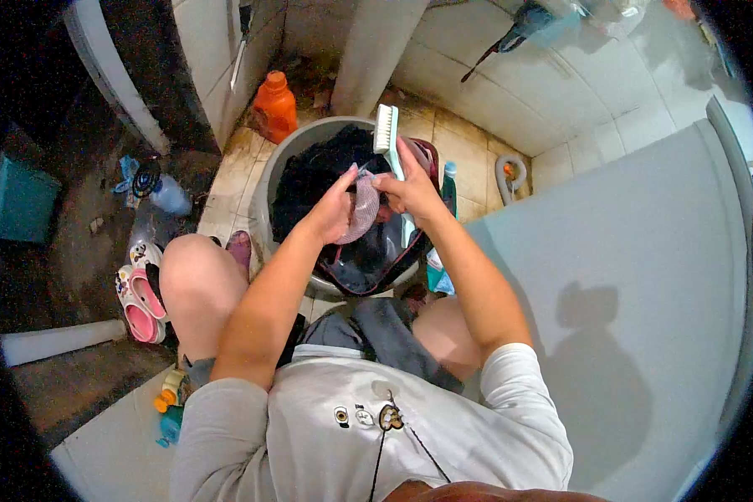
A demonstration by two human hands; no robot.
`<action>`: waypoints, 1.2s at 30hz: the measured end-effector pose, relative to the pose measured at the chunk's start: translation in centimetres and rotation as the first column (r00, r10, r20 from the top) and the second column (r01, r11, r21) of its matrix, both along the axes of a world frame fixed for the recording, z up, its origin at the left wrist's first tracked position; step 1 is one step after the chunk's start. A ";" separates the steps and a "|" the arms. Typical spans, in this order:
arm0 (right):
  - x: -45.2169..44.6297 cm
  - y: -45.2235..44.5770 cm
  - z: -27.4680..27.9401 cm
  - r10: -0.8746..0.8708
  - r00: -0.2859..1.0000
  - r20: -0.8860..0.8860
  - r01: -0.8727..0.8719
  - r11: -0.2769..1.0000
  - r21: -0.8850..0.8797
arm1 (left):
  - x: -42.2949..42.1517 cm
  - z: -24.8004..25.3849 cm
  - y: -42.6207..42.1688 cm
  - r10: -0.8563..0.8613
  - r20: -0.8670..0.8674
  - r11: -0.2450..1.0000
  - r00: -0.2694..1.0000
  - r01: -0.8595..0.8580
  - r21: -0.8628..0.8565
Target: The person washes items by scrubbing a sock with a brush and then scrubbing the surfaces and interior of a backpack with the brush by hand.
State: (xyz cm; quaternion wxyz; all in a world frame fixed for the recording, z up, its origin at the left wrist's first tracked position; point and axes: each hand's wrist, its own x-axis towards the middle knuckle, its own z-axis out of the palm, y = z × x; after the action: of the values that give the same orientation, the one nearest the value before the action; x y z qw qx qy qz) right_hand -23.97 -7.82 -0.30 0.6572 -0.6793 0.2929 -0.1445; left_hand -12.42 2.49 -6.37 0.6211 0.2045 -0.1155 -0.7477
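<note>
Over a round grey tub of dark fabric, my left hand pinches a pale pinkish mesh cloth. My right hand is closed around a white and pale green brush, held upright with its bristles at the top facing left. The fingers of my right hand also touch the upper end of the mesh cloth, close to my left fingertips. A dark item with maroon edging lies in the tub below my hands.
An orange bottle stands behind the tub at left. Right of it are a green bottle, a blue-labelled container and a grey hose. Pink and white clogs lie at left. A large grey panel borders the right side.
</note>
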 end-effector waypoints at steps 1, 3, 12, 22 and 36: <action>0.2 0.1 0.1 0.004 1.000 -0.009 -0.004 1.000 0.000 | -0.2 0.9 0.1 0.015 -0.003 1.000 1.000 -0.015 -0.010; 0.6 0.3 0.1 0.005 0.999 -0.041 -0.007 0.998 -0.060 | -0.3 1.0 -0.1 0.030 -0.021 0.999 0.999 -0.030 -0.015; 1.3 0.3 -0.8 -0.065 0.995 -0.071 0.069 0.996 0.051 | -0.5 -4.5 -3.3 0.179 -0.207 0.966 0.962 -0.211 -0.147; 2.3 0.4 -1.2 -0.107 0.994 -0.008 0.107 0.979 0.171 | -1.0 -2.7 -2.6 0.331 -0.390 0.905 0.859 -0.406 -0.128; 3.4 -0.5 -2.5 -0.198 0.964 -0.180 0.243 0.929 0.279 | -0.4 -3.9 -3.2 0.382 -0.114 0.923 0.917 -0.375 0.083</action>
State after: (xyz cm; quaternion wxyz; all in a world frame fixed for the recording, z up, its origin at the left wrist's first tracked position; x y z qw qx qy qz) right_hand -20.61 -8.28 -2.76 0.7081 -0.5438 0.4341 -0.1204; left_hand -12.80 -0.71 -10.31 0.7538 0.1929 -0.0116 -0.6280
